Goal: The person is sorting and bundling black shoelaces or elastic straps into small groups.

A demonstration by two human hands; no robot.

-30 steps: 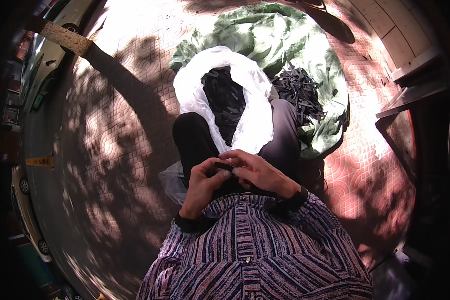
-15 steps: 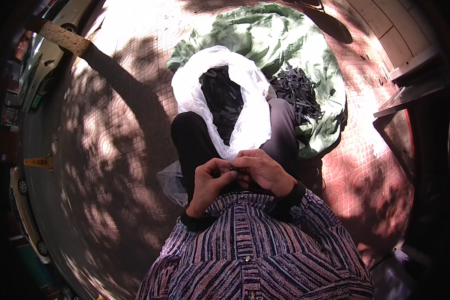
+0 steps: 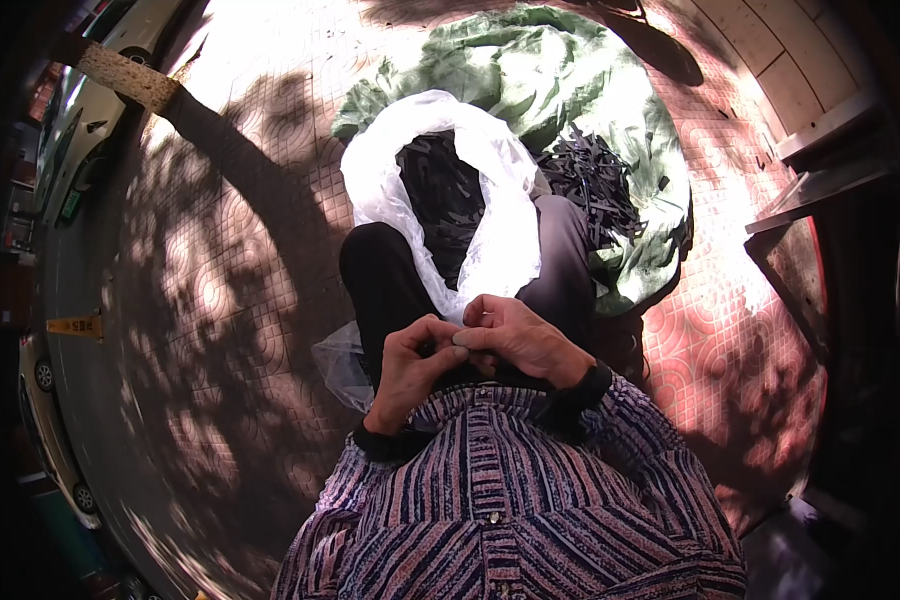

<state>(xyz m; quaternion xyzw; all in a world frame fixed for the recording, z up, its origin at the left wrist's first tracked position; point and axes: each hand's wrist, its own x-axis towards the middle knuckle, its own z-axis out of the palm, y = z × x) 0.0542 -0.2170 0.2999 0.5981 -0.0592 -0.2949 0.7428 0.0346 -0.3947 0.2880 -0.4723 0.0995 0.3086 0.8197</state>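
My left hand point(image 3: 407, 365) and my right hand point(image 3: 532, 346) meet in front of my waist, thumbs and fingertips pinched close together. Whatever sits between the fingers is too small and too hidden to name. Just beyond them, between my knees, stands a white plastic bag point(image 3: 514, 190) with its mouth wide. Dark flat strips point(image 3: 440, 195) lie inside it. To the right of the bag, a loose heap of thin black strips point(image 3: 592, 185) rests on a crumpled green sack point(image 3: 658, 120).
Patterned paving tiles point(image 3: 240, 290) surround me, dappled with shade. A clear plastic bag point(image 3: 340, 362) lies beside my left leg. Parked cars point(image 3: 55, 420) line the far left, near a tree trunk point(image 3: 130, 78). A ledge or step point(image 3: 820, 205) juts in from the right.
My fingers have shifted slightly: the right index finger has lifted and curled, and the right thumb now presses nearer the left thumb. The bag and heap look the same.
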